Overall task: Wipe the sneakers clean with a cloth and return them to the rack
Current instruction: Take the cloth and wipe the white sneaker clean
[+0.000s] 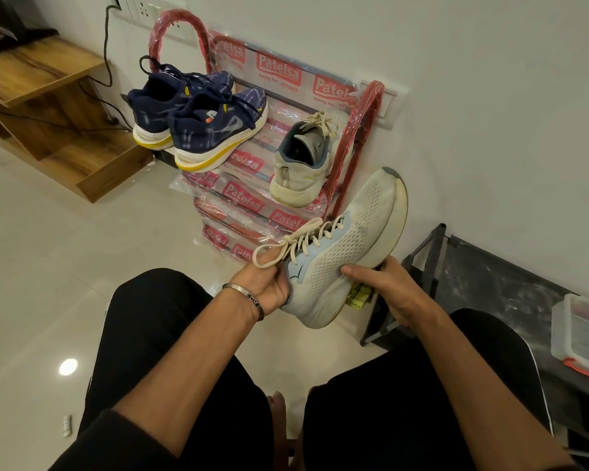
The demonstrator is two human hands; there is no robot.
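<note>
Centre-low in frame, left hand [269,287] is gripping the white sneaker [347,253] at the collar, right hand [385,283] is clamping sole and yellow cloth [358,296]. Likely light, mesh soft, sole stiffer, so hold heel and midsole. Its mate [303,161] is sitting on the red rack [361,130] above, by the white wall, over glossy tile.

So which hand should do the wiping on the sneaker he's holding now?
The right hand. It already has the yellow cloth tucked against the white sneaker near the sole, while the left hand grips the heel and steadies it. Keeping the left as the holder looks simplest.
</note>
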